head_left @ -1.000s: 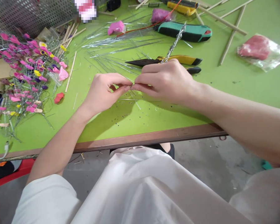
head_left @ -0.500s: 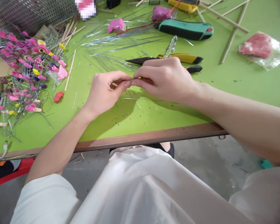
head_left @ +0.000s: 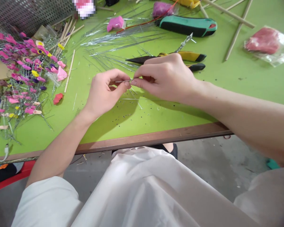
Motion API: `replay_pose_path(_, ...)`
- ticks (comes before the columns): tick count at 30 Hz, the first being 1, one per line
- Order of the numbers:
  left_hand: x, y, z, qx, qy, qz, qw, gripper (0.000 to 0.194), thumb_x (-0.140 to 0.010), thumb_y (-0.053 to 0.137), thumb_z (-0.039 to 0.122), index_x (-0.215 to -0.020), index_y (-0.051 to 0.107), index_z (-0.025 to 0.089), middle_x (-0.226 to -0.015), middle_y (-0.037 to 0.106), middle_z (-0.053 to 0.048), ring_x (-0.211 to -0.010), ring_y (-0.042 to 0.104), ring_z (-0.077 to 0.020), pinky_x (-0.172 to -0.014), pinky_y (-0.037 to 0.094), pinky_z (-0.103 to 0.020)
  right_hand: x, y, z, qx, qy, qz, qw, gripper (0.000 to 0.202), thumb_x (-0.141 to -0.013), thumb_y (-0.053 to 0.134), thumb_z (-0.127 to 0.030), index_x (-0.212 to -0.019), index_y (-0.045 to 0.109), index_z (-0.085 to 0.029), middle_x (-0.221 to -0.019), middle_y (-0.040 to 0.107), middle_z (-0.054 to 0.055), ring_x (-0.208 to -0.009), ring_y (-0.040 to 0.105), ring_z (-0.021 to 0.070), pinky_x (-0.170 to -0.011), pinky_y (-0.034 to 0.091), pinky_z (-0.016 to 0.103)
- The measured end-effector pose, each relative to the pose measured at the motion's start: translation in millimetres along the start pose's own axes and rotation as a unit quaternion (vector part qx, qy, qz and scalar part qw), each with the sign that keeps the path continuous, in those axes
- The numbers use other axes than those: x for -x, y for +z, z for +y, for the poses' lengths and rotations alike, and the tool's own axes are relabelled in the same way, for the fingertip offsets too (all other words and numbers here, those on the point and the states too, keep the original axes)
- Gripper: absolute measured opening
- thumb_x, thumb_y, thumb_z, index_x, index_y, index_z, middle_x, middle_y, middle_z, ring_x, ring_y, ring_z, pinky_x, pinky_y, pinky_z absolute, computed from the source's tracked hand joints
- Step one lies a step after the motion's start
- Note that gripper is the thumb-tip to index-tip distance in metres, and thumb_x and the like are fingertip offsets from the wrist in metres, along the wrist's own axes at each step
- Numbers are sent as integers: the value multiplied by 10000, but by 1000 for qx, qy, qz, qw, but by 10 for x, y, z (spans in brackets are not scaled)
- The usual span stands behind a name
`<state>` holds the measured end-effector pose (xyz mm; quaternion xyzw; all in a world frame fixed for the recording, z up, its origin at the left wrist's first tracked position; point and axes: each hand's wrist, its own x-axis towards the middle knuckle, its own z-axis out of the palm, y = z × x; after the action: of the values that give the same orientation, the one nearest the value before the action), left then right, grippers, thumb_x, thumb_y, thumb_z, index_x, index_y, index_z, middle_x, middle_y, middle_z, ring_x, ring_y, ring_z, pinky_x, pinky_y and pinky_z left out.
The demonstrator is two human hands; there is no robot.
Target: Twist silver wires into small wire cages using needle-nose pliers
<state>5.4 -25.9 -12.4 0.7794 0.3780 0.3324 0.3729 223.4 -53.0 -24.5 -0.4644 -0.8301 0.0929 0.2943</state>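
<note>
My left hand pinches a thin silvery wire between thumb and fingertips. Against those fingertips, my right hand is closed in a pinch on the same small spot of wire. A braid-like length of twisted wire sticks out beyond the back of my right hand; its lower end is hidden by the hand. Long-nose pliers with yellow and black handles lie just behind the right hand, partly covered by it. Several loose straight wires are spread on the green tabletop past my fingers.
At the left stands a dense cluster of wire stems with pink, purple and yellow clay pieces. A green-black utility knife, wrapped pink clay and wooden sticks lie farther back. Tiny dark bits dot the table near its wooden edge.
Both hands have shifted slightly left, still pinching together. The twisted wire beyond my right hand has turned from a wide loop to a narrow, right-leaning braid. More wire shows at the left fingertips.
</note>
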Motion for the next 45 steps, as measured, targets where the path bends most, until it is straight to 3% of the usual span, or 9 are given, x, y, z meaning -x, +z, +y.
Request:
replay_pose_path(5, 40, -39, 57, -106, 47, -27, 993, 110, -991, 662, 220, -946, 760, 197, -888, 800, -21, -807, 754, -151, -692, 579, -275, -8, -9, 3, 2, 10, -38, 999, 319, -1075, 531, -359, -907, 759, -211, -846, 691, 83, -830, 657, 237, -755, 453, 382)
replay_pose_path(9, 50, -64, 12, -250, 144, -53, 956, 228, -1063, 533, 223, -984, 744, 191, -966, 796, -57, -920, 759, -205, -860, 575, -359, -10, 7, 37, -15, 12, -52, 998, 298, -1063, 554, -360, -888, 745, -212, -841, 685, 83, -848, 649, 239, -786, 466, 384)
replay_pose_path(12, 38, -48, -75, -288, 161, -50, 943, 264, -1091, 460, 230, -1014, 709, 186, -971, 763, -77, -947, 751, -235, -868, 559, -388, -15, 18, 46, -42, 17, -50, 998, 244, -1058, 564, -338, -952, 748, -219, -893, 709, 81, -902, 667, 248, -832, 488, 389)
replay_pose_path(21, 2, 30, -55, -195, 70, -52, 977, 261, -1094, 480, 214, -844, 555, 224, -770, 686, -6, -712, 618, -153, -713, 434, -320, -51, 43, -41, -78, 53, -35, 995, 214, -1031, 568, -284, -986, 767, -219, -866, 744, 64, -830, 684, 220, -854, 511, 382)
replay_pose_path(29, -36, 44, 14, -86, -60, -68, 992, 261, -1048, 533, 150, -799, 581, 212, -685, 643, 29, -644, 566, -127, -660, 392, -314, -46, 51, -17, -94, 47, -39, 994, 189, -979, 630, -325, -959, 783, -215, -753, 699, 36, -722, 638, 194, -794, 513, 363)
replay_pose_path(38, -50, 36, -12, -54, -86, -84, 991, 320, -1032, 548, 153, -719, 553, 220, -617, 596, 32, -613, 538, -127, -645, 386, -323, -44, 48, -20, -97, 25, -30, 995, 196, -922, 652, -313, -911, 812, -200, -675, 662, 21, -631, 565, 165, -719, 475, 342)
replay_pose_path(45, -55, 30, -55, -83, -56, -91, 991, 309, -1022, 546, 162, -720, 556, 227, -615, 590, 23, -622, 536, -137, -630, 388, -327, -40, -2, -102, -89, 76, -53, 992, 88, -935, 704, -264, -971, 784, -254, -787, 743, 18, -695, 662, 198, -768, 515, 355)
